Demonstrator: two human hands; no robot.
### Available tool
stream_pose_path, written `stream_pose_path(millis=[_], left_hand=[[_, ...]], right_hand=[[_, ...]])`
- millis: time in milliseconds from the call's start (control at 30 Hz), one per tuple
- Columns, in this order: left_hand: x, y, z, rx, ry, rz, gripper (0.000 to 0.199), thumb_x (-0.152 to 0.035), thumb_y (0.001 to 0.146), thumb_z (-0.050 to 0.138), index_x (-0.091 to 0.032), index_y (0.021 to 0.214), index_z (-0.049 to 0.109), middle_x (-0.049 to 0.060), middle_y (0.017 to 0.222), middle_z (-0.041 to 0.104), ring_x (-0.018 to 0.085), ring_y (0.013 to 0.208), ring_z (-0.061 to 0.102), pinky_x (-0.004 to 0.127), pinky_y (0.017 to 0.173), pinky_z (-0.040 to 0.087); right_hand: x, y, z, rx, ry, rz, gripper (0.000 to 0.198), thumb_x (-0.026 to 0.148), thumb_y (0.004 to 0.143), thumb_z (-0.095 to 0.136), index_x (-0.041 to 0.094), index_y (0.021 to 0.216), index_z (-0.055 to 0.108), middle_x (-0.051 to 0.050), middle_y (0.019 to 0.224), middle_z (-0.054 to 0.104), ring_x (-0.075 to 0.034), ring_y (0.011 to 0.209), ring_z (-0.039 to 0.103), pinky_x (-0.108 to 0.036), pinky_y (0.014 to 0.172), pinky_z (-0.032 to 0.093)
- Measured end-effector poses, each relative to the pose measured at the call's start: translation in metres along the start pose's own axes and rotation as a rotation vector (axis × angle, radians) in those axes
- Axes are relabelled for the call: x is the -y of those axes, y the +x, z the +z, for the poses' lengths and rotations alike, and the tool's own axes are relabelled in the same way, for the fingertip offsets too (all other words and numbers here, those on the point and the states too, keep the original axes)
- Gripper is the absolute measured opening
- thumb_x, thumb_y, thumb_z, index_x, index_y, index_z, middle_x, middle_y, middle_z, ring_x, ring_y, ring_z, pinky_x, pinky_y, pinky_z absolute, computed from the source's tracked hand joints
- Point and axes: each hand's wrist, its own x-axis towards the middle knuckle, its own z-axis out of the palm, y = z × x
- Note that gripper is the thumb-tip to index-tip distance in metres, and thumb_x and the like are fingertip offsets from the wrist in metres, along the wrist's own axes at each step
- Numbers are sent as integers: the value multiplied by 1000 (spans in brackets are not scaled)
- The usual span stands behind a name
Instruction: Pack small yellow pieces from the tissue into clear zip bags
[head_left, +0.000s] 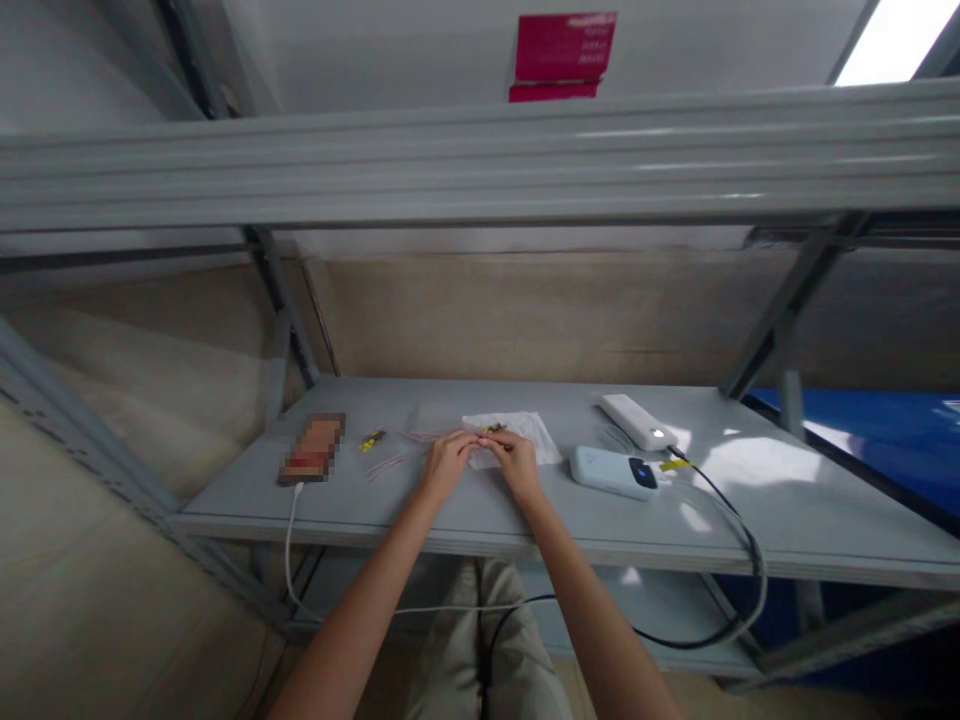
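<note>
Near the middle of the grey shelf (517, 520), my left hand (448, 462) and my right hand (516, 458) meet with their fingertips together. Both are closed in a pinch, and whatever sits between the fingers is too small to name. Under and behind them lies a crumpled white sheet or bag (536, 432). On it, just past my fingertips, are small dark and yellow pieces (493, 428). Thin pinkish strands (386, 466) lie left of my left hand. Farther left is a little group of yellow and dark pieces (370, 440).
A phone (313, 447), its screen blurred out, lies at left with a white cable (289, 545). At right are a pale blue power bank (611, 472) and a white power bank (636, 421). Cables (754, 560) hang over the front edge. A metal beam (480, 170) crosses above.
</note>
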Motion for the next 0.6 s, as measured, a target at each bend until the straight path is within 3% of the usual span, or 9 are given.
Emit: stream_pose_path(millis=[200,333,467,600], left_hand=[[-12,0,-3,5,67,-21,15,-19,83,46,-17,81,60,3,77,61,12,66,54,24,65,42],[-14,0,0,-10,105,-28,14,-13,78,46,-17,69,56,1,70,56,11,61,51,22,60,40],[-9,-1,-1,-106,209,-60,13,-12,74,45,-17,66,53,1,68,54,11,60,49,23,59,39],[-8,-4,-7,-198,385,-68,12,-14,76,44,-18,71,54,4,70,55,16,68,52,26,64,41]], right_hand=[[3,-1,-1,5,-37,36,26,38,79,54,20,85,72,-7,85,71,-21,76,64,-30,71,46],[11,-5,-2,26,-255,41,23,34,81,52,23,83,72,-6,79,71,-20,72,63,-27,66,44],[15,-8,-2,-18,-416,75,23,31,82,50,23,82,72,-7,76,71,-20,69,62,-26,63,41],[16,-8,-3,-81,-406,103,23,33,81,51,22,85,70,-7,78,70,-20,69,62,-26,62,41]])
